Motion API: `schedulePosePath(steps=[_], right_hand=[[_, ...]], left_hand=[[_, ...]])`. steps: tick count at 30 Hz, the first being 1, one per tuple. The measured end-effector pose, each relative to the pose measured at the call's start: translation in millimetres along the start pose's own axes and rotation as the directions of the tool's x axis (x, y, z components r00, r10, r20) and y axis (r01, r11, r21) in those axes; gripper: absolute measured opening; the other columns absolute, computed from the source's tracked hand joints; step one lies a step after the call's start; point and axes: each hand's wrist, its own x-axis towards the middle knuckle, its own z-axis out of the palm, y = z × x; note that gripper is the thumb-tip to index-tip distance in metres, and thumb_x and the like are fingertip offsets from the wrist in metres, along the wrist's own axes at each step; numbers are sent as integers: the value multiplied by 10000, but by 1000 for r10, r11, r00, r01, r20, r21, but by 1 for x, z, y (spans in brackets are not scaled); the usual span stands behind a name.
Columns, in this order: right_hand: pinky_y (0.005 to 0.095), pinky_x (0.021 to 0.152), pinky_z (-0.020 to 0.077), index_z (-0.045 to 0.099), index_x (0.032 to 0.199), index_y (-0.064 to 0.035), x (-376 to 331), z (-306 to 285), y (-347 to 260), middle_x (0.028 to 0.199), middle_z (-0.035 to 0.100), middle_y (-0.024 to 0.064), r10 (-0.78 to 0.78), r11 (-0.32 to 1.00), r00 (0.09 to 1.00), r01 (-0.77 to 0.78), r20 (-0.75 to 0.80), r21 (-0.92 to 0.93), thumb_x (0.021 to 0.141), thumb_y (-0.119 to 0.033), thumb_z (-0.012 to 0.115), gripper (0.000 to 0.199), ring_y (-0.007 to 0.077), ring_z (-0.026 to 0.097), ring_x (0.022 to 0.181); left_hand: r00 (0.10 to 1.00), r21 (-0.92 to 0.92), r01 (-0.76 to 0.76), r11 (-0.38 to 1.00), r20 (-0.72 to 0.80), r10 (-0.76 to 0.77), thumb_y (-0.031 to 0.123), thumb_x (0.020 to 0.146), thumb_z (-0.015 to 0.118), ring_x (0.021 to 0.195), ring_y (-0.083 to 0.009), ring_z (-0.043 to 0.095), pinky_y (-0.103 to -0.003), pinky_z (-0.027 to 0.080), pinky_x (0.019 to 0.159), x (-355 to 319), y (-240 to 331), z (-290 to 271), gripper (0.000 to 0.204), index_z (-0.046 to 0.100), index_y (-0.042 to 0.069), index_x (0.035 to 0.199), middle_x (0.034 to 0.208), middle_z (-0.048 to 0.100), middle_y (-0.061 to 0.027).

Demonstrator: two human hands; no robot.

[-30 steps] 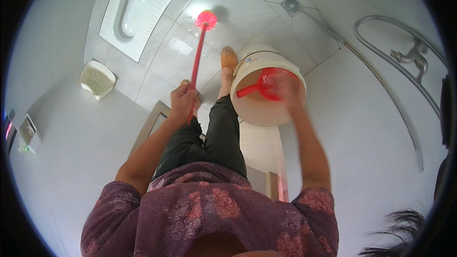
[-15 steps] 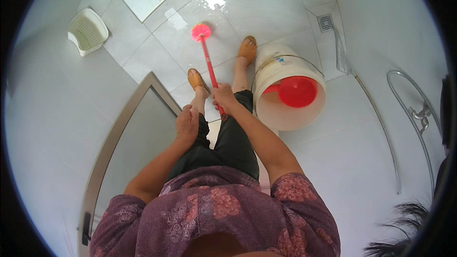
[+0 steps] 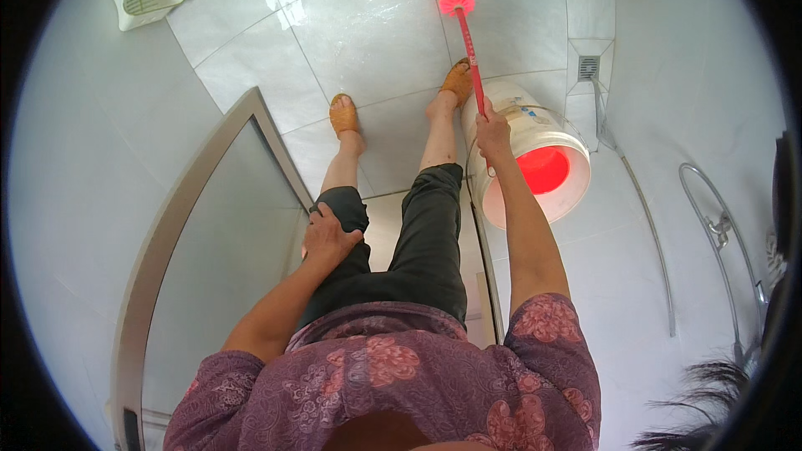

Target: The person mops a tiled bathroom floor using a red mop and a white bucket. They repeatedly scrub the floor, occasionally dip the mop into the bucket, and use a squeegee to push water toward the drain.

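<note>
We stand with our left hand [image 3: 328, 240] pressed flat on our left thigh, fingers spread over the knee, arm bent at the elbow. Our right arm reaches straight forward and down, the right hand [image 3: 493, 135] closed in a fist, knuckles up, wrist level.

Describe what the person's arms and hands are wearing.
Both forearms are bare below short sleeves of a purple top with a pink floral print. The left hand and the right hand wear no gloves; no rings, watch or bracelets can be made out.
</note>
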Motion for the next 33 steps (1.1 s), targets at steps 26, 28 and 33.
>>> schedulePosePath(steps=[26,28,33], right_hand=[[297,530,451,527,1058,-66,-34,159,-132,717,568,34,-496,732,782,611,377,-302,876,-162,399,242,158,575,692],[412,612,458,466,1150,-15,-52,160,-131,806,592,167,-291,835,819,469,494,-288,871,-142,400,314,293,588,752],[452,656,466,433,1202,-41,-17,78,-93,811,597,191,-156,878,876,335,457,-343,862,-157,434,359,349,590,780]], left_hand=[[999,-133,18,991,-25,-21,386,623,692,1009,-374,507,-489,474,776,11,-41,29,818,307,-78,1175,1064,463,-243],[1000,-126,2,992,-27,-5,383,622,693,1004,-377,507,-469,469,796,11,-41,29,853,293,-95,1205,1073,462,-250],[1000,-152,12,988,2,-11,377,615,699,1005,-382,502,-436,454,833,9,-43,29,924,260,-123,1256,1091,456,-264]])
